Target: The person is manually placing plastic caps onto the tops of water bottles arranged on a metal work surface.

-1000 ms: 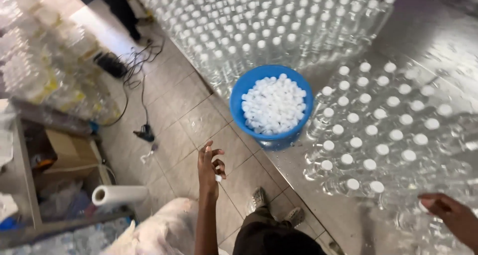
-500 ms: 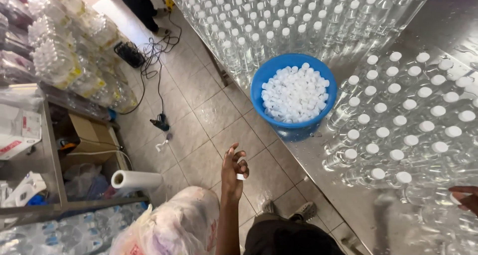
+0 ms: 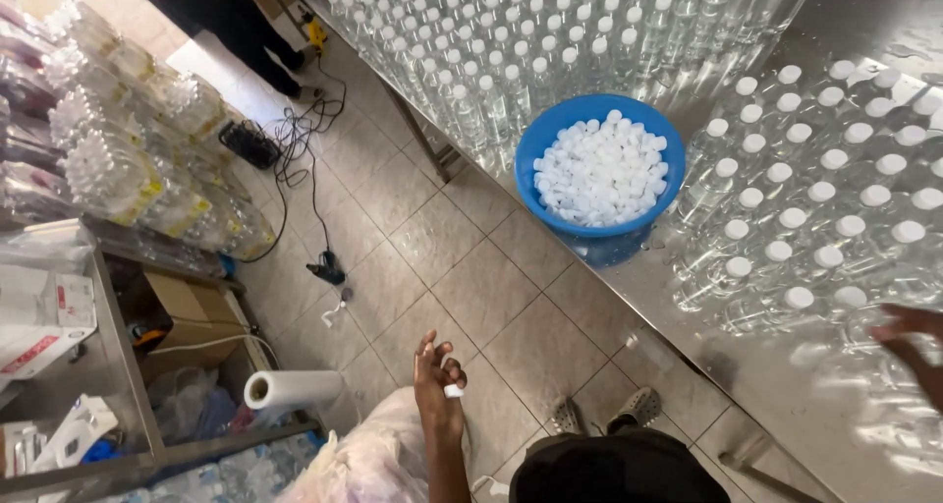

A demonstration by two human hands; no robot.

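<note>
Left hand [image 3: 438,390] is down low over the tiled floor, well short of the blue bowl [image 3: 550,135], fingers loosely curled round a small white cap [image 3: 453,391] — a narrow grip with the cap pinched at the fingertips. That cap looks featherlight, hard plastic, smooth and easy to fumble; best pinched across its rim with two fingertips. The blue bowl sits at the edge of the steel table [image 3: 786,385], heaped nearly full with white caps [image 3: 601,169] of the same kind. To the right of the bowl stand clear capped bottles [image 3: 805,198], packed close; behind it, rows more. Right hand [image 3: 909,341] is at the frame edge, right of the bowl, fingers spread over the bottles; whether it grips one I cannot tell.
</note>
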